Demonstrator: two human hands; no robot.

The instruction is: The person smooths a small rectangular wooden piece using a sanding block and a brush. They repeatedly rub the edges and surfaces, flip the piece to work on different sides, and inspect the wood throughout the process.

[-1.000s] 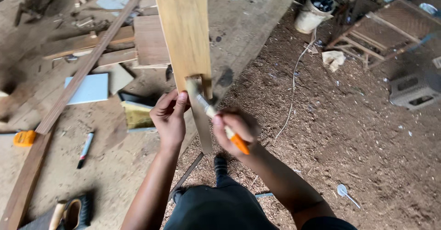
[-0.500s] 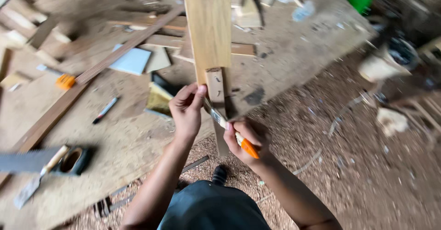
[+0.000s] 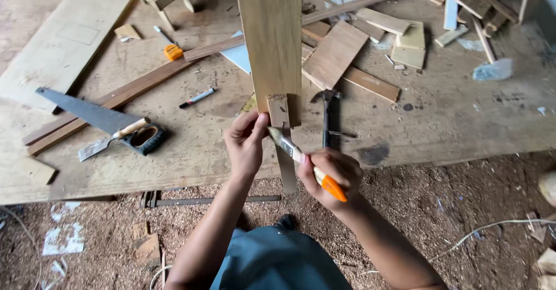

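Nearest the camera, the right hand [image 3: 331,174] is wrapped around a paintbrush [image 3: 301,159] with an orange handle, fingers pressed together about the handle, the metal ferrule and bristles angling up and left toward the wood. Just beside it, the left hand [image 3: 246,142] pinches the narrow wooden strip [image 3: 282,145] with fingertips and thumb, at the point where that strip meets the wide plank [image 3: 271,41]. The bristle tip touches the strip right by the left fingertips (whether anything wet is on it cannot be told). The plank rises from the hands toward the top of the view, held over the edge of the plywood work table [image 3: 191,157]; the strip runs down below the hands, past the table edge, above sawdust-covered ground [image 3: 475,209].

On the table, right of the strip, a hammer [image 3: 327,116] lies with its head away from the person. To the left lie a handsaw [image 3: 98,116], a putty knife [image 3: 110,139] across it, and a dark marker [image 3: 197,97]. Farther off, a long dark batten [image 3: 121,96] runs diagonally, an orange tape measure [image 3: 172,51] sits beside it, and offcuts of board [image 3: 336,52] are scattered to the right, with a pale sheet panel [image 3: 63,41] at far left
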